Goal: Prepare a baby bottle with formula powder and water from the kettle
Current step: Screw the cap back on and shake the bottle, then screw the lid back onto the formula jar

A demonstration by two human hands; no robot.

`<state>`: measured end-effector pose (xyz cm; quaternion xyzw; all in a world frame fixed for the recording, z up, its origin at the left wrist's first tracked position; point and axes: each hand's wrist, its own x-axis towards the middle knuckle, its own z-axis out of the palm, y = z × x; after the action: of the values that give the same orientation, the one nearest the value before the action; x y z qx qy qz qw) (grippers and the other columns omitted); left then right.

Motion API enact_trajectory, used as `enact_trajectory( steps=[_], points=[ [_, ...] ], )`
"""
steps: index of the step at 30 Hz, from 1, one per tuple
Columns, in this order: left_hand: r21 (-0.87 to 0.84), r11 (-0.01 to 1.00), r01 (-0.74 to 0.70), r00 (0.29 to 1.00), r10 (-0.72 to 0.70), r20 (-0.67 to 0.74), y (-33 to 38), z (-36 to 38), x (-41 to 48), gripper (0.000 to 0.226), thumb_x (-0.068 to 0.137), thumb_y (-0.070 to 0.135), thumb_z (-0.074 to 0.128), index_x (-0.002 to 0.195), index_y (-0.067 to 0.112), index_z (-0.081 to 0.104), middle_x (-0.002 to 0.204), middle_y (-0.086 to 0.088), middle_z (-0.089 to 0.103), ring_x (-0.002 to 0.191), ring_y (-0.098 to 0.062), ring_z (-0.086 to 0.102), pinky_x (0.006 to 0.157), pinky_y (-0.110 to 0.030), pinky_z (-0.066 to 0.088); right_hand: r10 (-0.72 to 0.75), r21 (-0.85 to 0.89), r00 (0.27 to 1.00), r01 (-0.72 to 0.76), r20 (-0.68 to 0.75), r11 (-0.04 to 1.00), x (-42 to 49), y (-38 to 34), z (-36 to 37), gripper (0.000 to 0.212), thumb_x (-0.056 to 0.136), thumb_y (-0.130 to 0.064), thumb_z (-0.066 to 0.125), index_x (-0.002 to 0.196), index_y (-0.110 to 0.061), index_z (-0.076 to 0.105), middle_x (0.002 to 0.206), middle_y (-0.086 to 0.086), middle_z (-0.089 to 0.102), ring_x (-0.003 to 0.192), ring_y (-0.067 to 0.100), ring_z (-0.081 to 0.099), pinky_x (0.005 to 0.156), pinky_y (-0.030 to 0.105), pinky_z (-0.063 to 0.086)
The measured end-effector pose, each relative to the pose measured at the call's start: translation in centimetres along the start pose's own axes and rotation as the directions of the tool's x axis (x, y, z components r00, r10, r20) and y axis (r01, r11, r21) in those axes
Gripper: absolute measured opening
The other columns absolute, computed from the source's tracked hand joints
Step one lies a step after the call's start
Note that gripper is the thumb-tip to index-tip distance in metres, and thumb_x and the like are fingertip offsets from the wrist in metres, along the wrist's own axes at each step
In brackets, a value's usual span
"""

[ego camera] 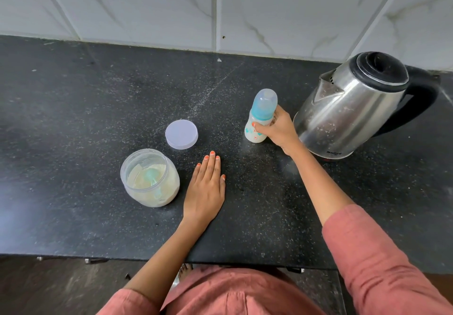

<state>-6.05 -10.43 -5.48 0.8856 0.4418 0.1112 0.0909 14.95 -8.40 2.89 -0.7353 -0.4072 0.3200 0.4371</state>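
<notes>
Our right hand (278, 132) grips the bottle (260, 115) around its body, thumb in front and fingers (279, 113) curled round the far side. The bottle stands on the dark table (73, 118) with its clear cap on over a teal collar, just beside the steel kettle (355, 109) on its left. The kettle's black lid is down and its handle points to the right. Our left hand (204, 188) lies flat on the table, palm down, fingers (211, 165) straight and pressed together, holding nothing. Just to its left sits the open jar (149, 178) of pale powder with a teal scoop (153, 180) half buried in it. The jar's lid (181, 134) lies on the table behind it, apart from both jar and bottle.
</notes>
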Motion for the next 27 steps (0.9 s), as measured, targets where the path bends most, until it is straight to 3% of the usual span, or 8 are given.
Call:
enact_trajectory(
  steps=[8, 12, 17, 21, 24, 27],
  points=[
    [-0.016, 1.000, 0.013, 1.000, -0.012, 0.025, 0.0, 0.0, 0.0, 0.051, 0.092, 0.026, 0.028, 0.128, -0.003, 0.049, 0.135, -0.018, 0.049, 0.123, -0.031, 0.050, 0.100, -0.046, 0.035, 0.005, -0.047, 1.000, -0.004, 0.016, 0.999, -0.5, 0.4, -0.1, 0.057, 0.075, -0.005, 0.071, 0.126, -0.008, 0.046, 0.130, 0.010, 0.054, 0.120, 0.022, 0.050, 0.100, 0.037, 0.042],
    [-0.025, 1.000, 0.005, 0.999, -0.003, 0.048, -0.1, 0.0, 0.0, 0.053, 0.092, 0.028, 0.025, 0.130, -0.002, 0.047, 0.137, -0.018, 0.046, 0.125, -0.031, 0.047, 0.103, -0.045, 0.028, 0.015, 0.033, 0.999, -0.014, -0.042, 0.999, -1.5, 0.9, 0.1, 0.057, 0.073, -0.003, 0.071, 0.125, -0.007, 0.049, 0.131, 0.009, 0.055, 0.118, 0.016, 0.052, 0.102, 0.034, 0.042],
    [-0.090, 0.996, 0.017, 0.998, -0.012, 0.056, -0.1, -0.3, -0.1, 0.061, 0.093, 0.036, 0.011, 0.141, 0.002, 0.028, 0.151, -0.013, 0.024, 0.140, -0.026, 0.023, 0.112, -0.032, 0.008, 0.042, 0.102, 0.986, -0.026, -0.159, 0.994, -3.4, 1.2, 0.4, 0.053, 0.079, 0.003, 0.064, 0.129, -0.003, 0.048, 0.135, 0.011, 0.052, 0.124, 0.017, 0.049, 0.104, 0.030, 0.039],
    [-0.150, 0.989, 0.020, 0.999, -0.015, 0.037, -0.2, -0.5, -0.1, 0.051, 0.100, 0.025, 0.027, 0.146, 0.007, 0.013, 0.155, -0.007, 0.009, 0.144, -0.018, 0.006, 0.113, -0.025, -0.002, 0.044, 0.084, 0.968, -0.024, -0.249, 0.996, -5.4, 1.7, 1.2, 0.041, 0.083, -0.002, 0.062, 0.124, -0.004, 0.055, 0.128, 0.010, 0.058, 0.116, 0.013, 0.054, 0.096, 0.022, 0.040],
    [-0.231, 0.973, 0.016, 1.000, -0.017, -0.003, -0.1, -1.0, -0.3, 0.051, 0.099, 0.019, 0.033, 0.145, 0.008, 0.016, 0.155, -0.007, 0.014, 0.143, -0.018, 0.010, 0.112, -0.022, -0.002, 0.083, 0.066, 0.961, -0.068, -0.263, 0.996, -6.7, 2.0, 2.2, 0.036, 0.084, -0.007, 0.062, 0.120, -0.006, 0.058, 0.122, 0.009, 0.062, 0.108, 0.012, 0.058, 0.095, 0.023, 0.044],
    [-0.288, 0.957, 0.002, 0.997, -0.024, -0.070, 0.3, -2.2, -0.8, 0.045, 0.096, 0.014, 0.043, 0.139, 0.005, 0.035, 0.146, -0.012, 0.037, 0.135, -0.024, 0.035, 0.110, -0.025, 0.012, 0.065, 0.017, 0.973, -0.063, -0.222, 0.998, -7.9, 1.6, 3.5, 0.031, 0.084, -0.008, 0.062, 0.115, -0.006, 0.061, 0.115, 0.007, 0.066, 0.095, 0.005, 0.058, 0.092, 0.020, 0.046]
  ],
)
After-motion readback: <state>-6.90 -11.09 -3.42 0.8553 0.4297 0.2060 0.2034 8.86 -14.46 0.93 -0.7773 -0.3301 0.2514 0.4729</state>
